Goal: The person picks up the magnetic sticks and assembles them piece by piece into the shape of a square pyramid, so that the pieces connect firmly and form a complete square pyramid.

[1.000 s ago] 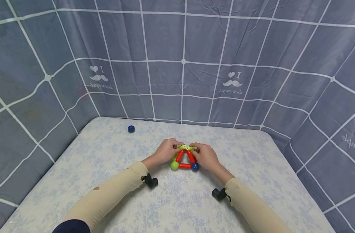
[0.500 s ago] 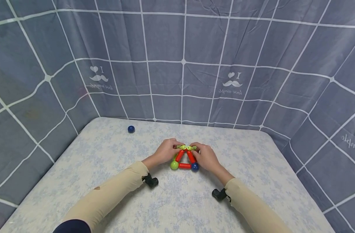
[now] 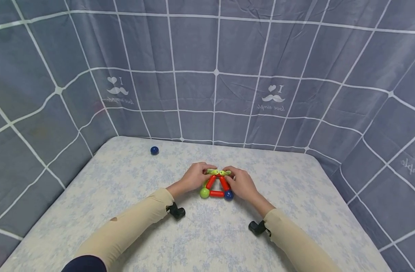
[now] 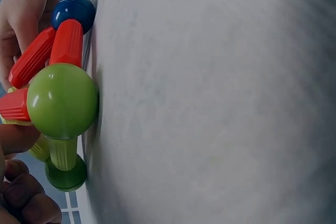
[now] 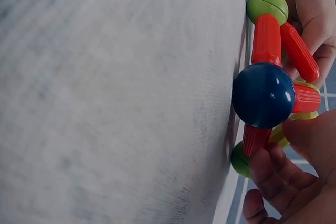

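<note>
A small frame of magnetic rods and balls stands on the table in front of me. Its near side has a red rod between a green ball and a blue ball. Two more red rods lean inward above these balls. At the top, my left hand pinches one yellow-green rod, and my right hand pinches another yellow-green rod. The rods' near ends lie side by side, almost touching. Behind, the left wrist view shows another green ball; the right wrist view shows a rear green ball.
A loose dark blue ball lies near the table's back left edge. The table has a pale blue-patterned cloth. Grey curtains with white grid lines rise behind it and at both sides.
</note>
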Tool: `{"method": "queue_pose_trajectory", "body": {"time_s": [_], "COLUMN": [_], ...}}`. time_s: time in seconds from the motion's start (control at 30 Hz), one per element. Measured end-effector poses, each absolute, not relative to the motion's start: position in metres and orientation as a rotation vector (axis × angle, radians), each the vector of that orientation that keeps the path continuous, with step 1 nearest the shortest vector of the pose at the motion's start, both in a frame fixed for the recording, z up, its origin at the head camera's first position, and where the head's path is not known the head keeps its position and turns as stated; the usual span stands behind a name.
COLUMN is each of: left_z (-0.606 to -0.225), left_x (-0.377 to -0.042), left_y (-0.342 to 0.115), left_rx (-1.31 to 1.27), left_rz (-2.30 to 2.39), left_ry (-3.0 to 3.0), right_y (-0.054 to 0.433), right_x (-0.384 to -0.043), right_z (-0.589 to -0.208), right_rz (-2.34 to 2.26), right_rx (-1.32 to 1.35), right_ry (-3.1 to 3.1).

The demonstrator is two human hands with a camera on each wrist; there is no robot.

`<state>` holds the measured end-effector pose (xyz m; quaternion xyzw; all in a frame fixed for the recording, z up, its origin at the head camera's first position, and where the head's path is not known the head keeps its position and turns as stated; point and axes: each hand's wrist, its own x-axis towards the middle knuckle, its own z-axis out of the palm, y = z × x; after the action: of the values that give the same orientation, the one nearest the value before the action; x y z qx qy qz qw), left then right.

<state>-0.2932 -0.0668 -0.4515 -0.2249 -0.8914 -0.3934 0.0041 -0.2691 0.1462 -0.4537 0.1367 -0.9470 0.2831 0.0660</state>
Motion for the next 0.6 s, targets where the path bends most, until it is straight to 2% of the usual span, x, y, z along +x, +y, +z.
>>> {"method": "queue_pose_trajectory", "body": {"time_s": [0.3,0.6], "left_z": [-0.457,-0.448], "left_x": [-0.307,-0.322], "left_y": [-0.092,-0.166], "left_rx": [-0.471,-0.112], "left_rz": [-1.535,-1.723], "left_ry": [-2.655,-2.515], "right_y": [0.153,0.16], "right_x": [-0.269,-0.275], "right_z": [-0.455,-0.457], "right_rz": [0.989,1.317], "right_rx": [0.409,0.34], "right_ry": [-2.835,-2.843]}}
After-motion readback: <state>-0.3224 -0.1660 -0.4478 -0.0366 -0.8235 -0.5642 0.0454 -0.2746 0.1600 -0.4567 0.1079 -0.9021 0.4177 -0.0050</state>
